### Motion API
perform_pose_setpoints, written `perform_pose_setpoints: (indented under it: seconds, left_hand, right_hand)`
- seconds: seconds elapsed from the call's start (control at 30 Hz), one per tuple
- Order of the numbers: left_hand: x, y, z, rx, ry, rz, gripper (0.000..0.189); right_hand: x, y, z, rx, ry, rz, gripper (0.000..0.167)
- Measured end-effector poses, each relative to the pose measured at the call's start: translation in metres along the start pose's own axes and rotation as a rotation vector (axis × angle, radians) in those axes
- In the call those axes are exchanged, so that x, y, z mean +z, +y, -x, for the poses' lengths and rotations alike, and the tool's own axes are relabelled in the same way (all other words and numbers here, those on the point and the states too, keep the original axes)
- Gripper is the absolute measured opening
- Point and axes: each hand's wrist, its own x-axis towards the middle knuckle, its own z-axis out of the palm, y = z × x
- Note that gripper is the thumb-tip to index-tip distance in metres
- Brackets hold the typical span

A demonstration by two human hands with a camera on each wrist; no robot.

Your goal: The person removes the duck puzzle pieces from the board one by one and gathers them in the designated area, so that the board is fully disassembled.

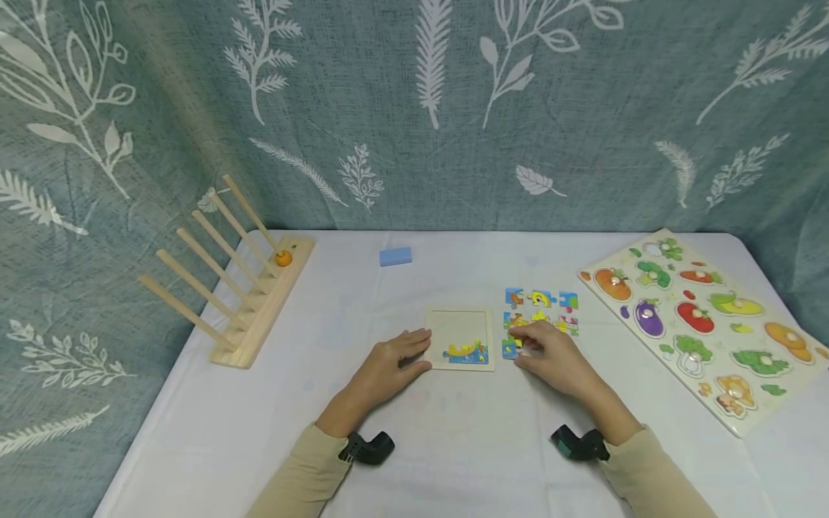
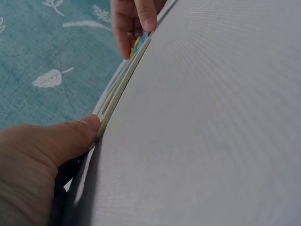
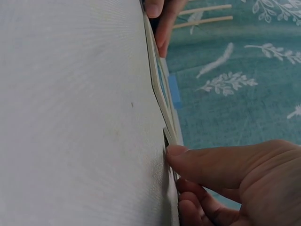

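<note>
A light wooden puzzle tray [image 1: 461, 320] lies flat on the table, with several joined pieces [image 1: 468, 352] in its lower right part. My left hand [image 1: 391, 365] rests at the tray's left edge, fingers extended; in the left wrist view its thumb [image 2: 77, 134] touches the tray's rim. Right of the tray, loose jigsaw pieces [image 1: 540, 298] lie in rough rows. My right hand [image 1: 553, 358] is over the lowest of them and pinches a puzzle piece [image 2: 138, 43] between thumb and fingers. That hand partly hides the piece and its neighbours.
A wooden rack [image 1: 275, 295] with slanted pegs and an orange bead [image 1: 283, 257] stands at the left. A blue block [image 1: 395, 257] lies toward the back. At the right is a large vegetable peg board [image 1: 706, 345]. A patterned curtain [image 1: 388, 108] hangs behind the table.
</note>
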Motion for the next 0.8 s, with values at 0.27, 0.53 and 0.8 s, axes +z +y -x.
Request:
perform_pose_setpoints:
  seconds: [0.27,0.53,0.8]
  left_hand:
    - [-0.0002,0.0013,0.0001,-0.008,0.000,0.002,0.045]
    - [-0.0004,0.0025,0.0001,-0.011,-0.001,0.006,0.044]
    - [-0.0007,0.0026,0.0006,-0.010,0.002,0.005,0.044]
  right_hand:
    - [0.0000,0.0004,0.0002,0.023,-0.011,0.023,0.039]
    - [-0.0008,-0.0010,0.0010,0.042,0.003,0.016,0.045]
    - [-0.0032,-0.0054,0.0010,0.024,0.005,-0.022,0.055]
